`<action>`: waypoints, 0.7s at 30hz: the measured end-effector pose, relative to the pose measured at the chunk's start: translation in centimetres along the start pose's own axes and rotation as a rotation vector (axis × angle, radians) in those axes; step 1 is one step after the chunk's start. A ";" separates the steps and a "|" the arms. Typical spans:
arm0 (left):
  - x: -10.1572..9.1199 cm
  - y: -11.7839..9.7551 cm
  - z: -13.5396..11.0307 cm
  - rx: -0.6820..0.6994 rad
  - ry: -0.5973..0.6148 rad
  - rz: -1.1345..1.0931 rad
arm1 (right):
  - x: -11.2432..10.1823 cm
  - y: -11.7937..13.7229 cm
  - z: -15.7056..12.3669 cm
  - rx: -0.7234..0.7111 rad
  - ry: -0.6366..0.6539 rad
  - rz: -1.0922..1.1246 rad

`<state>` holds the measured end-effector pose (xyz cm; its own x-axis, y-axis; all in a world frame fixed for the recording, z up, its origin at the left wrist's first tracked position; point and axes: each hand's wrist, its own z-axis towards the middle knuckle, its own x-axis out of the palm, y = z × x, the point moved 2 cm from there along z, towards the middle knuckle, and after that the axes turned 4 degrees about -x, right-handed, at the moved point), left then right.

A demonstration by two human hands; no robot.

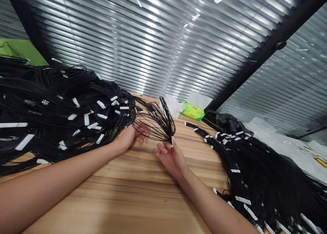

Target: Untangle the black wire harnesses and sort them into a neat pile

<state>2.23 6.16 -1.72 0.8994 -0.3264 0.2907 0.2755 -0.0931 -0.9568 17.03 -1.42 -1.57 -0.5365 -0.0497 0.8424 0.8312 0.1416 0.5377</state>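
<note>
Above the wooden table, a bundle of thin black cables (pixel 166 121) fans out in loops, gathered at its lower end by a white connector or tag. My right hand (pixel 171 155) pinches the bundle at that end, with the other fingers curled. To its left, my left hand (pixel 135 135) is blurred behind the looped strands, and whether its fingers hold any of them is unclear. Close beside it lies a big heap of black cables (pixel 84 90) with many white labels. Another heap of labelled black cables (pixel 260 172) lies to the right.
A green tissue pack (pixel 193 111) and crumpled white plastic (pixel 172 105) sit at the table's (pixel 122 196) far edge. Behind rises a corrugated metal wall (pixel 143 39) with dark posts. Clear plastic bags (pixel 270 138) and a black object (pixel 227 123) lie at the right.
</note>
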 end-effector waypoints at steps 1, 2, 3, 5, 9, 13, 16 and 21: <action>0.1 -0.3 -0.1 0.008 0.033 -0.012 | -0.2 0.1 0.2 -0.033 -0.030 -0.016; 0.3 -0.6 -0.1 0.018 0.070 -0.024 | -0.3 0.2 0.4 -0.066 -0.061 -0.040; 0.4 -0.8 -0.2 0.025 0.108 -0.026 | -0.4 0.3 0.6 -0.097 -0.087 -0.070; 0.6 -1.1 -0.4 0.033 0.161 0.002 | -0.6 0.4 0.8 -0.148 -0.124 -0.141; 0.7 -1.3 -0.8 0.064 0.218 0.075 | -0.6 0.2 0.8 -0.228 -0.173 -0.270; 1.0 -1.5 -1.1 0.067 0.239 0.160 | -0.4 -0.1 0.6 -0.288 -0.182 -0.442; 1.2 -1.4 -1.1 0.017 0.163 0.288 | -0.5 -0.1 0.6 -0.327 -0.203 -0.544; 1.3 -0.8 -0.8 -0.021 0.187 0.399 | -1.2 0.2 0.5 -0.423 -0.298 -0.611</action>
<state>2.91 5.07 -0.63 0.8563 -0.5054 -0.1062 -0.0899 0.0566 -0.9943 17.75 -0.80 -2.47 -0.8817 0.2771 0.3818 0.3304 -0.2149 0.9190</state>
